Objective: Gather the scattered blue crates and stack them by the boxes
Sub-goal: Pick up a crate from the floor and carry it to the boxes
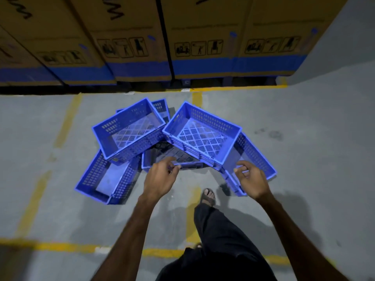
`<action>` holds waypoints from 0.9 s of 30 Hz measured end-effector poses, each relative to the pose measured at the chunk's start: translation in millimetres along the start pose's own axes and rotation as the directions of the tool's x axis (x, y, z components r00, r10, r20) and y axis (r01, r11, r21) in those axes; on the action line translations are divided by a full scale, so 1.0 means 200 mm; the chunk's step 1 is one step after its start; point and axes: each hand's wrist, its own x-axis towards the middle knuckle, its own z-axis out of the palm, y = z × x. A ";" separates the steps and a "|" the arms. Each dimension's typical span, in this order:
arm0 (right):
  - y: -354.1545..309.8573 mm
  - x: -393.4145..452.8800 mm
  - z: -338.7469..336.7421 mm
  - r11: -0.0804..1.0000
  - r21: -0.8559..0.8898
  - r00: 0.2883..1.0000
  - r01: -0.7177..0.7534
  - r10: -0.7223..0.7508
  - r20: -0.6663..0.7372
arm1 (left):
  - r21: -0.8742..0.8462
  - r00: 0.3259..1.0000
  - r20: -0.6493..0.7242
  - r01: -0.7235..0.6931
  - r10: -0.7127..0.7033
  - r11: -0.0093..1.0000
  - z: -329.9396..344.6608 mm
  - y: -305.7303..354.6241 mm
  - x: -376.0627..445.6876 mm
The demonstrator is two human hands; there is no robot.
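Head view looks down on a grey concrete floor (pixel 304 159) marked with yellow painted lines (pixel 67 120), where several blue perforated plastic crates lie in a loose heap just in front of a row of tall brown cardboard boxes (pixel 203 37) with blue bands along their bases. Every crate whose inside shows holds nothing.

One upright blue crate (pixel 129 128) sits tilted on top of the heap at its left side, its lattice bottom bare. A second upright blue crate (pixel 203 134) rests tilted on the right side, touching the first at a corner. Beneath them, a low blue crate (pixel 107 179) lies at the heap's near left with the floor showing through its base, a darker blue crate (pixel 172 157) lies in the middle under both upper ones, and another blue crate (pixel 255 159) pokes out at the right. A further blue crate (pixel 161 107) shows only as a corner behind the heap.

The left hand (pixel 160 177) has its fingers curled onto the near rim of the middle crate. The right hand (pixel 249 179) is curled, thumb and fingers nearly meeting, at the rim of the right-hand lower crate; whether it actually grips is unclear. A sandalled foot (pixel 208 196) stands on the floor between the hands.
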 end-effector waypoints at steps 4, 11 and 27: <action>-0.03 0.30 0.02 0.996 0.071 0.998 -0.059 0.058 0.011 | 0.032 0.999 0.050 0.020 -0.021 0.999 0.02 0.05 0.34; -0.06 0.80 0.07 0.989 0.086 0.992 -0.120 0.122 -0.016 | 0.063 0.991 0.126 0.042 -0.050 0.997 0.07 0.03 0.98; 0.25 1.54 0.49 0.911 0.146 0.897 -0.387 0.408 -0.171 | 0.199 0.938 0.335 -0.167 0.093 0.966 0.42 -0.42 2.10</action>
